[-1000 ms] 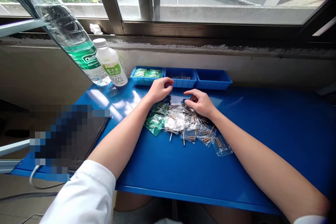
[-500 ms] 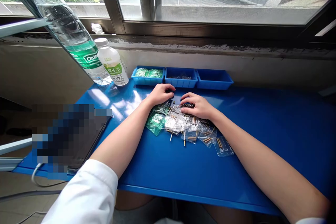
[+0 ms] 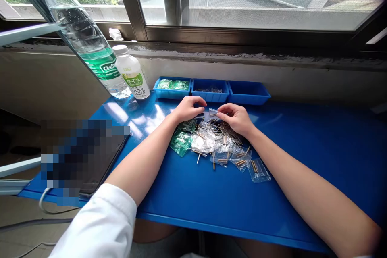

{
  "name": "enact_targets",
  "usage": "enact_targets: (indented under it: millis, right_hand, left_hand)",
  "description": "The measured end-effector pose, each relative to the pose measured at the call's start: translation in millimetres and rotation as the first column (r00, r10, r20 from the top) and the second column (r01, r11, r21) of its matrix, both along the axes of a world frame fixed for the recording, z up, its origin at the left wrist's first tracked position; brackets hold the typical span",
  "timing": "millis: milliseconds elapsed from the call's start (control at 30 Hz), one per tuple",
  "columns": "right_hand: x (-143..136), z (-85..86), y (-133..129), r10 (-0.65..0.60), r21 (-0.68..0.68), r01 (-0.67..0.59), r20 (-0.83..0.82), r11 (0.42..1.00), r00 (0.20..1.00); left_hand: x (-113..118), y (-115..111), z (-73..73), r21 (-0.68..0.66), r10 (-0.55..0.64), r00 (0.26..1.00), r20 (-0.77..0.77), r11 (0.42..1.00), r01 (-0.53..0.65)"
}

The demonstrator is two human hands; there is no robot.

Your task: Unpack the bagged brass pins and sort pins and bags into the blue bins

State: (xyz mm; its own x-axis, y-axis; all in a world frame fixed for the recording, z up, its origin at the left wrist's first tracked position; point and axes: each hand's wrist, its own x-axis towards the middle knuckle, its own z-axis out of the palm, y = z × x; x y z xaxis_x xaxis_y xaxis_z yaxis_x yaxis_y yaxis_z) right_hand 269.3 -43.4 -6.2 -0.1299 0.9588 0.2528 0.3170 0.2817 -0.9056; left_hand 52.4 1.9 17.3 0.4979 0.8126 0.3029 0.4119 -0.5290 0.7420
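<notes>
My right hand (image 3: 237,119) pinches the edge of a small clear plastic bag (image 3: 213,113) with thin metal pieces in it, above the back of the pile. My left hand (image 3: 190,109) is at the pile's back left, fingers curved and thumb apart, with nothing seen between them. The pile (image 3: 207,141) holds clear bags and many loose metal pins. Green bags (image 3: 181,142) lie at its left side. A clear bag with brass-coloured pieces (image 3: 259,170) lies at its front right.
Three joined blue bins stand at the back: the left bin (image 3: 172,93) has green packets, the middle bin (image 3: 210,96) dark pieces, the right bin (image 3: 248,98) nothing visible. Two bottles (image 3: 134,76) and a dark flat device (image 3: 99,169) are at the left.
My right hand has lifted from the pile with a clear bag between its fingers. My left hand has shifted slightly right, its fingers a little wider apart.
</notes>
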Motion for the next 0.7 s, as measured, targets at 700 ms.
enact_targets:
  millis: [700]
  right_hand:
    - [-1, -2.5, 9, -0.188, -0.144, 0.148, -0.327, 0.979, 0.926]
  left_hand:
    - [7, 2, 5.4, 0.049, -0.05, 0.961, 0.272, 0.998, 0.038]
